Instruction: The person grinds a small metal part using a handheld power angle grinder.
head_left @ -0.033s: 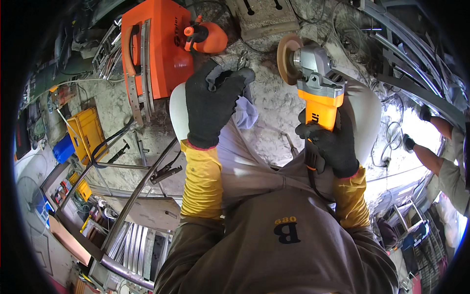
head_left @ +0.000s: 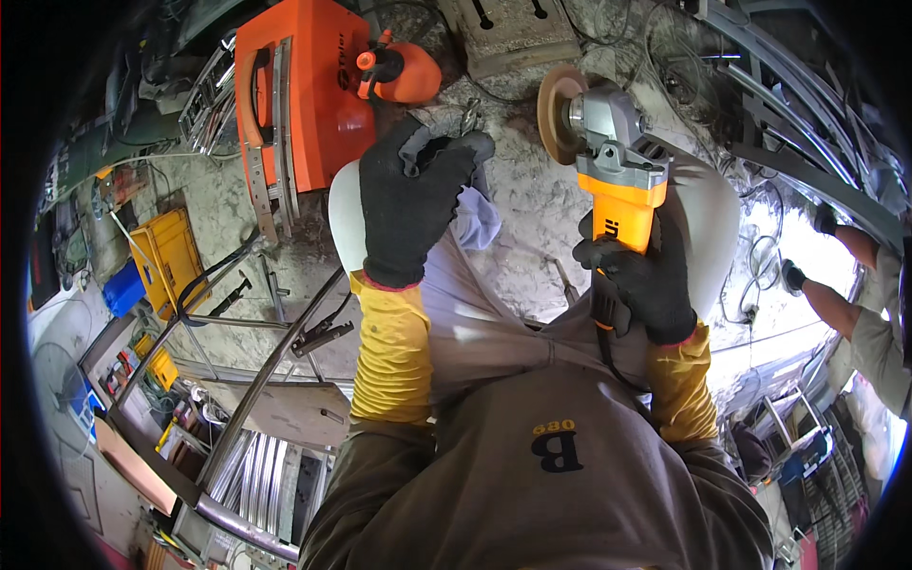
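My right hand (head_left: 655,280), in a black glove, is wrapped round the yellow-and-black body of an angle grinder (head_left: 622,190). Its grey metal head points away from me and carries a brown disc (head_left: 560,114) on the left side. Over my left knee, my left hand (head_left: 413,195), also gloved in black, has its fingers curled in; what they hold, if anything, is hidden. A small shiny metal piece (head_left: 470,116) shows just beyond those fingertips, and I cannot tell whether it is held. Pale bluish cloth (head_left: 477,220) shows beside the left hand.
An orange case (head_left: 318,104) and an orange spray bottle (head_left: 408,74) stand at the far left. A slotted block (head_left: 513,38) lies ahead. Metal tube framing (head_left: 256,399) is at my left, with a yellow crate (head_left: 169,256) beyond. Another person's hand (head_left: 791,276) shows at right.
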`<control>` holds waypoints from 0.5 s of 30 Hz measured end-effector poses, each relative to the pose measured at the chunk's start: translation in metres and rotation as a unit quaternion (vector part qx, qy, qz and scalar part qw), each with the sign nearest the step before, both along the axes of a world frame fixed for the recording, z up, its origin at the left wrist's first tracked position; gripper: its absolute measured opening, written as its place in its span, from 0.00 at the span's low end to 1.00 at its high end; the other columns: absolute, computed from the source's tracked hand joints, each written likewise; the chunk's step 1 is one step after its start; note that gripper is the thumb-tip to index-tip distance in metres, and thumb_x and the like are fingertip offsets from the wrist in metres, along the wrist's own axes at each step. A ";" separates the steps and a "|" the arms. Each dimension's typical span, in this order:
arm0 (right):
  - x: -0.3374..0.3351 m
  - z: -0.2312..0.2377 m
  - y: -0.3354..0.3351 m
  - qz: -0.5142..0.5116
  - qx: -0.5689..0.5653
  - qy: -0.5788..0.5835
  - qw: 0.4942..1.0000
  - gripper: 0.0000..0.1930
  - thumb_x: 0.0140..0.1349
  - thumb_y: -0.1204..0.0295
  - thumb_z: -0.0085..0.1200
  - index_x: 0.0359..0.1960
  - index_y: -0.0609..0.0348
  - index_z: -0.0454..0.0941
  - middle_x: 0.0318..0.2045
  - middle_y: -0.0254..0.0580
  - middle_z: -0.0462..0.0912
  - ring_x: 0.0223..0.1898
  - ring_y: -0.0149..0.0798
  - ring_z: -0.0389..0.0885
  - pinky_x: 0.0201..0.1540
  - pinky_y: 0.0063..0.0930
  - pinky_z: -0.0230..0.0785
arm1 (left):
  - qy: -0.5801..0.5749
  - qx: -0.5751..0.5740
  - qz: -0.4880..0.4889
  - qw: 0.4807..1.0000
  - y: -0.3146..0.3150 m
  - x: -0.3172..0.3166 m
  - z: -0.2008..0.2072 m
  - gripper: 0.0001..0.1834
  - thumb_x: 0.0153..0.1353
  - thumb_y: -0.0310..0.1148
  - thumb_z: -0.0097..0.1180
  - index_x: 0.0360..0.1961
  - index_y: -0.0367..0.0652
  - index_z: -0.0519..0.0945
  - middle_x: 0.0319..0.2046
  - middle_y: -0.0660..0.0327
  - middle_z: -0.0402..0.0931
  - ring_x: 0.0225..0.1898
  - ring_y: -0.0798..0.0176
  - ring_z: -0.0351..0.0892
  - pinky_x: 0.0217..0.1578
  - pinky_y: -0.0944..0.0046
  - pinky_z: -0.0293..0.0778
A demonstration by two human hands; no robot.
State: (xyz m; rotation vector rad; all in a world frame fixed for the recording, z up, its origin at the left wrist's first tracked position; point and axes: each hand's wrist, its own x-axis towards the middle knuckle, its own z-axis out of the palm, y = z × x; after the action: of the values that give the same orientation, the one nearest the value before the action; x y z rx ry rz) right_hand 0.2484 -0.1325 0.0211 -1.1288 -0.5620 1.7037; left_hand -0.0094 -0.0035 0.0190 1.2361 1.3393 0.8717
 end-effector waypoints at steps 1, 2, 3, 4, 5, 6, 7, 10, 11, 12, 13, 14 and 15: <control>0.000 -0.001 -0.001 -0.005 0.007 -0.003 1.000 0.30 0.67 0.82 0.64 0.69 0.65 0.67 0.51 0.50 0.82 0.45 0.36 0.85 0.45 0.30 0.80 | 0.015 -0.011 -0.013 1.000 0.000 -0.001 -0.001 0.11 0.64 0.23 0.63 0.48 0.33 0.87 0.32 0.63 0.86 0.30 0.75 0.79 0.33 0.71 0.74; 0.000 -0.001 -0.001 -0.006 0.006 -0.003 1.000 0.30 0.67 0.82 0.64 0.69 0.65 0.67 0.51 0.50 0.82 0.45 0.36 0.85 0.45 0.30 0.80 | 0.014 -0.012 -0.014 1.000 0.000 -0.001 -0.002 0.11 0.64 0.23 0.63 0.48 0.33 0.87 0.32 0.63 0.86 0.30 0.75 0.79 0.33 0.71 0.74; 0.000 0.001 -0.001 -0.004 0.005 -0.022 1.000 0.29 0.67 0.82 0.63 0.68 0.65 0.67 0.51 0.49 0.82 0.45 0.37 0.85 0.45 0.30 0.80 | 0.018 -0.004 -0.013 1.000 0.000 -0.001 -0.002 0.11 0.64 0.22 0.62 0.47 0.33 0.87 0.32 0.63 0.86 0.31 0.74 0.79 0.33 0.71 0.75; 0.000 0.002 0.000 -0.001 0.003 -0.041 0.999 0.29 0.66 0.83 0.63 0.68 0.65 0.67 0.50 0.49 0.82 0.44 0.37 0.86 0.44 0.30 0.81 | 0.022 0.003 -0.012 1.000 0.000 -0.001 -0.003 0.11 0.64 0.22 0.62 0.47 0.33 0.87 0.32 0.62 0.86 0.31 0.74 0.80 0.33 0.71 0.75; -0.001 0.005 0.002 -0.001 0.003 -0.041 0.999 0.29 0.66 0.83 0.63 0.68 0.65 0.67 0.50 0.49 0.82 0.44 0.37 0.86 0.44 0.30 0.81 | 0.023 0.003 -0.012 1.000 0.001 -0.002 -0.004 0.11 0.64 0.22 0.62 0.47 0.33 0.87 0.32 0.62 0.86 0.31 0.74 0.80 0.33 0.71 0.75; -0.001 0.008 0.005 0.001 0.002 -0.051 0.999 0.29 0.66 0.83 0.63 0.67 0.65 0.67 0.50 0.49 0.83 0.44 0.37 0.86 0.44 0.30 0.81 | 0.026 0.016 -0.020 0.999 0.001 -0.002 -0.005 0.11 0.65 0.22 0.61 0.48 0.33 0.87 0.32 0.62 0.86 0.31 0.74 0.80 0.33 0.71 0.75; -0.002 0.009 0.006 0.002 0.000 -0.062 0.998 0.28 0.66 0.83 0.63 0.67 0.65 0.68 0.49 0.49 0.83 0.44 0.37 0.86 0.44 0.30 0.81 | 0.028 0.028 -0.027 0.999 0.002 -0.002 -0.005 0.12 0.65 0.22 0.61 0.48 0.34 0.87 0.33 0.62 0.87 0.31 0.73 0.80 0.34 0.71 0.75; 0.001 0.003 0.003 0.000 -0.005 -0.028 1.000 0.28 0.66 0.83 0.63 0.66 0.64 0.68 0.48 0.49 0.83 0.44 0.37 0.86 0.45 0.30 0.81 | 0.040 0.024 -0.063 0.997 0.003 0.000 0.008 0.13 0.66 0.22 0.60 0.50 0.34 0.86 0.36 0.61 0.88 0.32 0.73 0.81 0.35 0.70 0.76; 0.002 0.004 0.003 -0.001 -0.005 -0.029 1.000 0.28 0.66 0.83 0.63 0.66 0.64 0.68 0.48 0.49 0.83 0.44 0.37 0.86 0.45 0.30 0.81 | 0.039 0.024 -0.064 0.997 0.003 0.002 0.006 0.13 0.66 0.22 0.60 0.50 0.34 0.86 0.36 0.61 0.88 0.32 0.73 0.81 0.35 0.70 0.76; 0.001 0.007 0.005 0.009 -0.006 -0.057 0.998 0.28 0.66 0.83 0.63 0.67 0.64 0.68 0.49 0.49 0.83 0.44 0.37 0.86 0.45 0.30 0.81 | 0.005 0.016 -0.041 0.999 0.001 0.003 0.005 0.13 0.66 0.22 0.60 0.51 0.34 0.86 0.37 0.61 0.89 0.34 0.72 0.83 0.37 0.70 0.78; 0.000 0.009 0.007 0.019 -0.007 -0.085 0.996 0.29 0.66 0.83 0.63 0.67 0.64 0.67 0.49 0.49 0.83 0.44 0.37 0.86 0.46 0.31 0.81 | -0.029 0.007 -0.017 0.999 -0.001 0.003 0.004 0.14 0.66 0.22 0.61 0.52 0.35 0.86 0.39 0.61 0.89 0.36 0.71 0.84 0.39 0.70 0.79; 0.000 0.008 0.006 0.020 -0.006 -0.084 0.996 0.29 0.66 0.83 0.63 0.67 0.64 0.67 0.49 0.49 0.83 0.44 0.37 0.86 0.46 0.31 0.81 | -0.027 0.008 -0.017 0.999 -0.001 0.002 0.001 0.14 0.66 0.22 0.61 0.52 0.35 0.86 0.39 0.61 0.89 0.36 0.71 0.84 0.39 0.70 0.79; 0.000 0.006 0.004 0.011 -0.007 -0.063 0.998 0.29 0.66 0.83 0.63 0.68 0.64 0.67 0.49 0.50 0.83 0.44 0.38 0.86 0.46 0.31 0.81 | -0.016 0.033 -0.021 0.999 -0.001 0.002 -0.001 0.14 0.66 0.21 0.61 0.52 0.35 0.86 0.41 0.60 0.89 0.39 0.70 0.85 0.42 0.70 0.79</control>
State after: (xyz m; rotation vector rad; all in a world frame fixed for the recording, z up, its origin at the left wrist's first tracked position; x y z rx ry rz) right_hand 0.2484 -0.1282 0.0270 -1.2509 -0.6439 1.6647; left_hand -0.0078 -0.0041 0.0177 1.2917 1.2638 0.9099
